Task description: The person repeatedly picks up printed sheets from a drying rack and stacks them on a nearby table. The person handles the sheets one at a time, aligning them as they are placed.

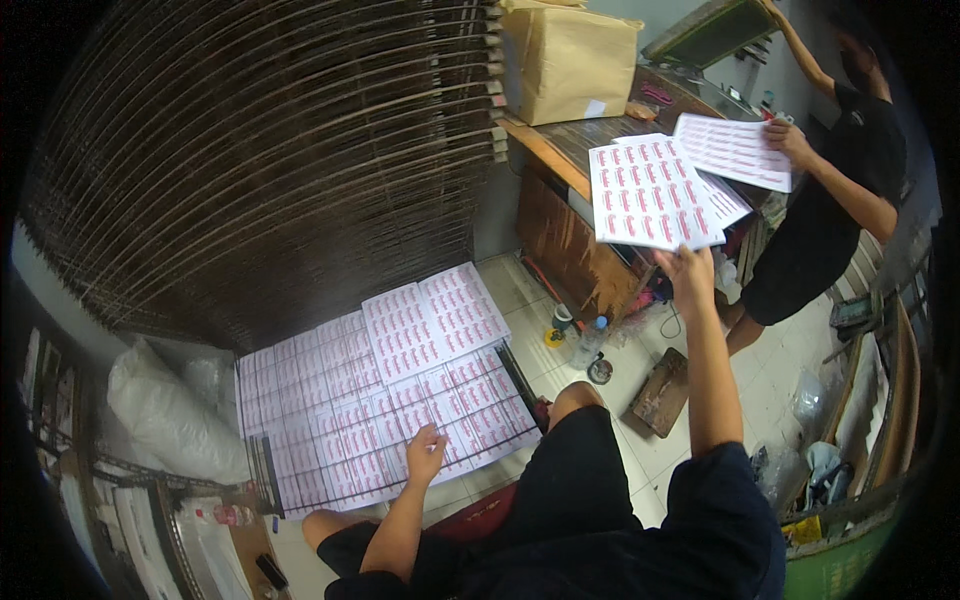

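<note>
My right hand (pixel 688 272) reaches forward and pinches the near edge of a white printed sheet (pixel 648 195) with rows of small red marks. That sheet overlaps another printed sheet (pixel 726 204) at the workbench edge. My left hand (pixel 426 455), fingers loosely bent with nothing visible in them, hovers over a low wire drying rack (pixel 265 475). Similar printed sheets (pixel 330 400) cover the rack, and two more (pixel 435 315) lie on top at its far side. At the workbench, a co-worker's hand (pixel 790 142) holds another printed sheet (pixel 715 150).
Many raised rack tiers (pixel 300 150) fill the far left. A paper-wrapped bundle (pixel 575 70) stands on the wooden workbench (pixel 560 155). The co-worker (pixel 830 210) raises a framed screen (pixel 710 35). A plastic bottle (pixel 590 340) and a brown block (pixel 658 392) occupy the floor; a white sack (pixel 165 420) sits left.
</note>
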Demonstrator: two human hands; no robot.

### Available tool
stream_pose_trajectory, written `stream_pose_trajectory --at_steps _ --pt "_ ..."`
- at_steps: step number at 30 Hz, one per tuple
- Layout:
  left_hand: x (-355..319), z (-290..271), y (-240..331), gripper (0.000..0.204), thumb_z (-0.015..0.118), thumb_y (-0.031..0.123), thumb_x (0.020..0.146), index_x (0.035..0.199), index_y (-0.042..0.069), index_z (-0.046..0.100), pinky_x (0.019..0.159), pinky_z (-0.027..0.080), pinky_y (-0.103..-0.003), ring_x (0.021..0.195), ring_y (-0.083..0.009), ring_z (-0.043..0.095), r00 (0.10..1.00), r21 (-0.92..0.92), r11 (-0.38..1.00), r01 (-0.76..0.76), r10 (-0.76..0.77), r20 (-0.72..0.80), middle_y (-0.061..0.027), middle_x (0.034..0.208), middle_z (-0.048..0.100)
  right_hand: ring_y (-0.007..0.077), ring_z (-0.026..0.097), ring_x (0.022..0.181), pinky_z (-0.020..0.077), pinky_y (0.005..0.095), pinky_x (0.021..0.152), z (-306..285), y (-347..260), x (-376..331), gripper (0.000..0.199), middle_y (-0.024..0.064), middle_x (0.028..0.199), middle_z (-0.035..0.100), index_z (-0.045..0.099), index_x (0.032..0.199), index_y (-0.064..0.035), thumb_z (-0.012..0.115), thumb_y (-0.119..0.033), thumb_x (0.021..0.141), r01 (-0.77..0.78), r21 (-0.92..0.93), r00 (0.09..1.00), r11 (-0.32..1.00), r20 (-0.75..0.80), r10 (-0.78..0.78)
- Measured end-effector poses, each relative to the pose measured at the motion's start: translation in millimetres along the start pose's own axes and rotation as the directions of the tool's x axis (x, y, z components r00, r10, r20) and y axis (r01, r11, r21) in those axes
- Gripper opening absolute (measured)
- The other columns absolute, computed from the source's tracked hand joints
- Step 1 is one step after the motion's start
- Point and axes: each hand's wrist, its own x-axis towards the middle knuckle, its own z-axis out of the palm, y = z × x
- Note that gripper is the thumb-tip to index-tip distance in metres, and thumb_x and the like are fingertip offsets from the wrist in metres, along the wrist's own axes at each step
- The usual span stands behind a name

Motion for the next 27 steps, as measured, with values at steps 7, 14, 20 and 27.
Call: stream_pose_trajectory --at_steps 7,14,20,27 --pt "-9.7 38.5 142.3 0.049 0.061 0.005 0.084 0.129 0.006 0.041 0.083 0.046 -0.031 0.098 -0.0188 0.057 0.957 -0.532 0.845 0.061 0.102 0.272 -0.0121 0.105 0.058 0.0246 0.054 0.104 0.0514 0.0381 0.08 55.1 68.7 -132.4 0.046 0.0135 0.124 0.042 0.024 0.132 -0.0049 0.043 -0.003 0.09 -0.024 0.134 1.0 0.991 -0.015 0.026" --pt "-25.0 33.9 226.7 0.05 0.053 0.002 0.088 0.134 0.001 0.031 0.084 0.045 -0.026 0.104 -0.0143 0.053 0.991 -0.882 0.471 0.0 0.12 0.064 -0.0121 0.116 0.054 0.0232 0.055 0.103 0.053 0.0362 0.081 96.4 125.9 -226.4 0.044 0.0156 0.125 0.042 0.023 0.131 -0.0038 0.043 -0.004 0.092 -0.058 0.139 0.993 0.989 0.106 0.044" --pt "-24.8 36.6 232.7 0.042 0.05 0.0 0.088 0.128 0.0 0.037 0.079 0.046 -0.024 0.095 -0.0115 0.055 0.998 -0.846 0.531 -0.049 -0.012 -0.065 -0.0102 0.11 0.056 0.0248 0.055 0.103 0.0504 0.0355 0.083 95.3 143.1 -233.6 0.043 0.0186 0.121 0.045 0.023 0.129 -0.0031 0.043 -0.001 0.091 -0.09 0.13 0.989 0.987 0.13 0.074" --pt "-7.2 9.0 147.2 0.044 0.052 -0.003 0.084 0.126 0.004 0.041 0.073 0.052 -0.026 0.088 -0.0133 0.057 0.888 -0.913 0.405 0.056 -0.438 -0.14 -0.0087 0.097 0.058 0.035 0.043 0.118 0.0335 0.0426 0.099 41.5 167.9 -207.7 0.038 0.0196 0.119 0.05 0.054 0.11 0.0 0.065 -0.007 0.075 0.676 -0.396 0.554 0.622 0.829 -0.075"
